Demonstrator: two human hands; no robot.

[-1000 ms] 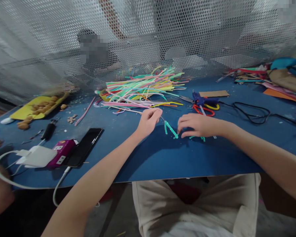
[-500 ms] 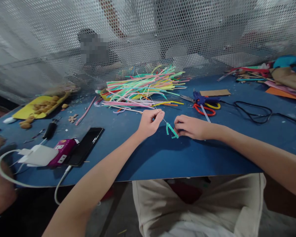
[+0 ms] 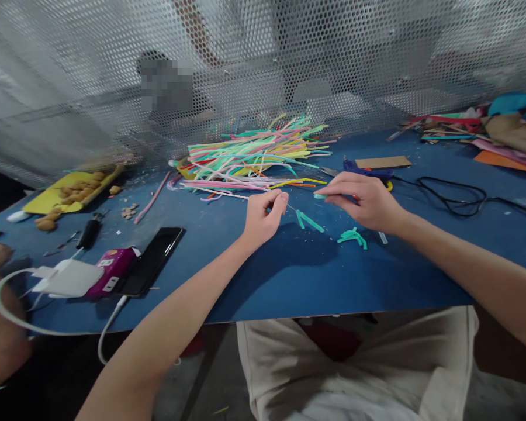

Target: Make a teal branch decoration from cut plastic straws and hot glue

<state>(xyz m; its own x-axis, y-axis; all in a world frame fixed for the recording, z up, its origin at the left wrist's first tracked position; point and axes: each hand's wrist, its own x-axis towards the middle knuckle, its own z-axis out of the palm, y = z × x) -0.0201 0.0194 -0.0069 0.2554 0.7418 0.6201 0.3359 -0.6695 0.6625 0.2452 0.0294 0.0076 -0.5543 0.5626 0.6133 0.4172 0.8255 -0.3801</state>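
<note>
My left hand is closed in a pinch on a thin wire that slants down to the right. At the wire's lower end is a green V-shaped piece of pipe cleaner, just above or touching the table; I cannot tell which. Between the fingertips of my right hand is a short green pipe cleaner piece. Below that hand, several short green pieces lie in a small heap on the blue table.
Behind my hands lies a pile of coloured pipe cleaners. A blue glue gun with a black cord is partly hidden by my right hand. Left are a phone, a white charger, and a yellow sheet. Another person's arm is at far left.
My right hand has moved up and away from the V-shaped piece and now holds a short green piece. The small green heap has come into view. My left hand has stayed nearly in place.
</note>
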